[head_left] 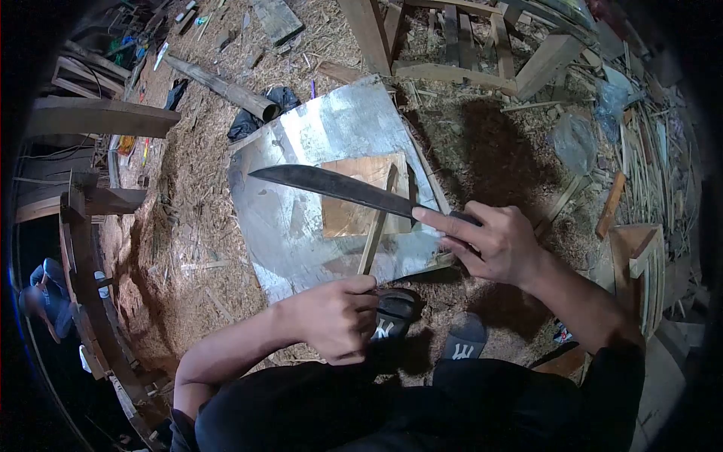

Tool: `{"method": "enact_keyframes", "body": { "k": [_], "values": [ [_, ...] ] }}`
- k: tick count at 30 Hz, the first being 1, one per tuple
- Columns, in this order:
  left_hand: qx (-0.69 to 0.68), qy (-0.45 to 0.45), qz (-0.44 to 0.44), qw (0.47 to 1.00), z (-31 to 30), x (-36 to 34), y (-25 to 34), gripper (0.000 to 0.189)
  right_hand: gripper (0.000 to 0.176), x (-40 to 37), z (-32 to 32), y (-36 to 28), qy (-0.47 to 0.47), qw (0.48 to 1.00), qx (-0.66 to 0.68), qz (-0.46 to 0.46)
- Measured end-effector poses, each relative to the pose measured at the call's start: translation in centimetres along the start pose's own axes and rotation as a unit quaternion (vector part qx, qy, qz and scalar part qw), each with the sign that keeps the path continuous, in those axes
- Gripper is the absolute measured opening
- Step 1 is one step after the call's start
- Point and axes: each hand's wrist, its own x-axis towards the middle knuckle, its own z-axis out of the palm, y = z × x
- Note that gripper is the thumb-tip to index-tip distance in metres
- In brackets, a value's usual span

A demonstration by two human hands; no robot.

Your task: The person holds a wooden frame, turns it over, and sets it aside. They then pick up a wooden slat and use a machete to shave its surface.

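My right hand is wrapped round the dark handle of a machete, with a finger stretched along it near the blade. The long dark blade points left and crosses over a thin wooden stick. My left hand grips the near end of that stick in a closed fist. The stick's far end overlaps a square wooden board, which lies on a larger grey sheet on the ground.
Wood shavings cover the ground. A hollow pipe lies at upper left, and a wooden frame stands at the back. Thin strips are heaped at right. Another person is at far left. My sandals show below.
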Motion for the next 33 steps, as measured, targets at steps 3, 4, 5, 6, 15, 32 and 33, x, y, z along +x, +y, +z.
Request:
{"method": "enact_keyframes", "body": {
  "k": [3, 4, 5, 6, 15, 32, 33],
  "values": [
    [0.000, 0.001, -0.001, 1.000, 0.0, -0.2, 0.1, 0.029, 0.052, 0.4, 0.3, 0.4, 0.018, 1.000, -0.009, -0.020],
    [0.009, -0.021, 0.000, 1.000, -0.2, -0.3, 0.1, 0.032, 0.052, 0.5, 0.2, 0.2, 0.021, 0.999, -0.013, -0.034],
    [0.009, -0.024, 0.000, 1.000, -0.3, -0.2, 0.1, 0.032, 0.053, 0.6, 0.2, 0.1, 0.025, 0.998, -0.017, -0.046],
    [0.005, -0.008, 0.003, 1.000, -0.2, 0.0, 0.1, 0.031, 0.053, 0.7, 0.3, 0.2, 0.026, 0.998, -0.016, -0.045],
    [-0.024, 0.026, -0.005, 0.999, 0.1, -0.3, 0.1, 0.028, 0.051, 1.4, 0.8, 1.3, 0.025, 0.999, -0.002, -0.021],
    [-0.028, 0.034, -0.003, 0.999, 1.0, -0.5, 0.1, 0.028, 0.049, 1.4, 0.7, 2.0, 0.006, 1.000, 0.000, -0.014],
    [-0.026, 0.043, -0.002, 0.999, 0.8, -0.2, 0.1, 0.027, 0.049, 1.7, 0.7, 2.2, 0.021, 1.000, 0.003, -0.002]
  ]
}}
